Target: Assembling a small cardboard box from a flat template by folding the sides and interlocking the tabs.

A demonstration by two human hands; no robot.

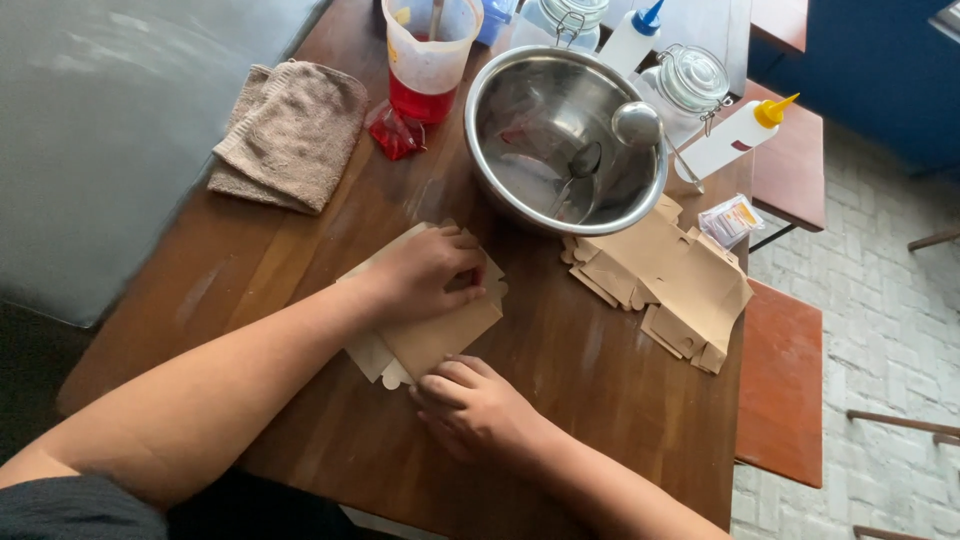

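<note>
Matt brown kraft card in the flat box blank [440, 335], lightly creased, pressed under bare fingers [462, 243]. Same dull card in the stack of blanks [665, 285]. Wooden tabletop [560, 390], dark, smooth, faintly sheened, smeared pale in patches. Polished steel in the mixing bowl [560, 140], glossy and reflective, likewise the ladle [637, 124]. Soft, nubby cloth in the beige towel [290, 135]. Translucent plastic in the measuring jug [430, 55]; clear glass in the clip-top jar [692, 85]; white plastic in the squeeze bottle [735, 140].
</note>
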